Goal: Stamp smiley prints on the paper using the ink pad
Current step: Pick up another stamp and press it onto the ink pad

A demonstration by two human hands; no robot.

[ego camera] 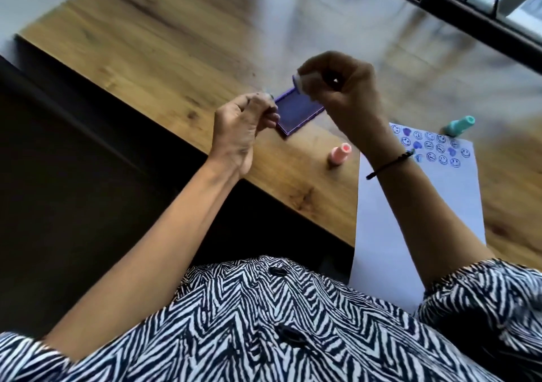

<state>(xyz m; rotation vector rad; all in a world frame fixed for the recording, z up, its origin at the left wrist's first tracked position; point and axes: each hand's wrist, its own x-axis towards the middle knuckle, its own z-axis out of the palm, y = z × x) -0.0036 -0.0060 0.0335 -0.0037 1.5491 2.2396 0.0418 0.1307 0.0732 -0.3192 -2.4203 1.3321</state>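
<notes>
Purple rectangular ink pad (299, 111) lies flat and open on the wood-grain surface (164, 47), near its front edge. Left hand (243, 126) has fingers pinched together on the pad's left rim w/ smth small, too blurry to ID. Right hand (337, 88) is curled tight around a small pale stamp (297, 81) just above the pad. White paper (416, 211) to the right has rows of blue smiley prints up top. Pink stamp (338, 154) stands btwn pad and paper, teal stamp (459, 124) at the paper's far edge.
</notes>
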